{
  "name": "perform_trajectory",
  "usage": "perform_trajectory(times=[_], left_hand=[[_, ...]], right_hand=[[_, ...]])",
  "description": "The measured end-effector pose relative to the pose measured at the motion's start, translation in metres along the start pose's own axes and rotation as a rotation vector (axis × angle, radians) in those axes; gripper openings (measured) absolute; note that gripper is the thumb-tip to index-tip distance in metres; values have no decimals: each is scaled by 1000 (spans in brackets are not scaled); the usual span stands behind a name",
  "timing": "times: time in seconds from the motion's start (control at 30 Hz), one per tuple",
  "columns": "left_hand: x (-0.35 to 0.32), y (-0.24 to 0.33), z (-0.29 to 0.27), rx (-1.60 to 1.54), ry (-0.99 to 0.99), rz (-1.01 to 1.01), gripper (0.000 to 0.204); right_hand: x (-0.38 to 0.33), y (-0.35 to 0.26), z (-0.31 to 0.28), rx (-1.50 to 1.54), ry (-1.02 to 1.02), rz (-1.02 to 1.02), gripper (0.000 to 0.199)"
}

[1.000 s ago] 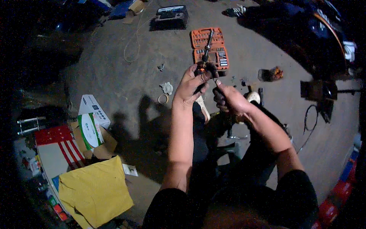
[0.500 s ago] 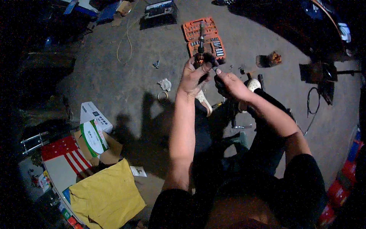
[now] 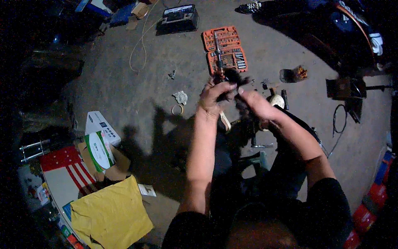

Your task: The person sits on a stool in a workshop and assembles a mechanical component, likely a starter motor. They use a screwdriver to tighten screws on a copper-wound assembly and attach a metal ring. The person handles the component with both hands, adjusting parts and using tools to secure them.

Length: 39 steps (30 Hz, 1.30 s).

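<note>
My left hand (image 3: 212, 98) is closed around the lower end of what looks like a motor armature (image 3: 220, 62), a long metal shaft with a copper-coloured section just above my fingers. The shaft points away from me over the open orange socket set (image 3: 241, 63) on the floor. A dark, blackened piece (image 3: 233, 77) sits between my hands, its outline blurred. My right hand (image 3: 253, 103) is closed with the thumb beside that piece; dark shadow hides what its fingers grip. The fingertips of both hands nearly meet.
A black battery (image 3: 177, 20) stands far ahead. A crumpled white rag (image 3: 180, 97) and a tape ring (image 3: 177, 109) lie left of my hands. At the lower left are a white box (image 3: 101, 128) and a yellow sheet (image 3: 114, 216). An orange-and-dark object (image 3: 293, 74) lies right.
Both hands have shifted slightly toward me with the armature, and the whole view has moved a little. My right fingers have moved beside the dark piece; the left hand keeps its hold.
</note>
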<state>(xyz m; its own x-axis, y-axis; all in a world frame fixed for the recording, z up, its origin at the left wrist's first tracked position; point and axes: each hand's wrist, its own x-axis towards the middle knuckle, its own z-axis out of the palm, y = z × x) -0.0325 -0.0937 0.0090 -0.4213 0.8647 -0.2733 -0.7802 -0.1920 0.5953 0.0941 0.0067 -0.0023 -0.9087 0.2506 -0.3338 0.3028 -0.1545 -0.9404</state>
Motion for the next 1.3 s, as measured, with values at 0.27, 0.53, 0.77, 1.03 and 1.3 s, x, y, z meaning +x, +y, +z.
perform_trajectory(times=[0.27,0.53,0.77,1.03,1.3], left_hand=[[2,1,22,-14,-146,198,36],[12,-8,24,236,-65,264,42],[16,-8,37,248,-90,322,46],[25,-12,37,525,-121,375,41],[25,-10,47,629,-91,359,38]], right_hand=[[-2,2,9,185,48,-19,51],[1,-54,-8,317,556,-95,33],[-1,-79,-17,91,467,-174,22],[0,-73,-25,108,451,-229,21],[3,-68,-34,254,426,-147,18]])
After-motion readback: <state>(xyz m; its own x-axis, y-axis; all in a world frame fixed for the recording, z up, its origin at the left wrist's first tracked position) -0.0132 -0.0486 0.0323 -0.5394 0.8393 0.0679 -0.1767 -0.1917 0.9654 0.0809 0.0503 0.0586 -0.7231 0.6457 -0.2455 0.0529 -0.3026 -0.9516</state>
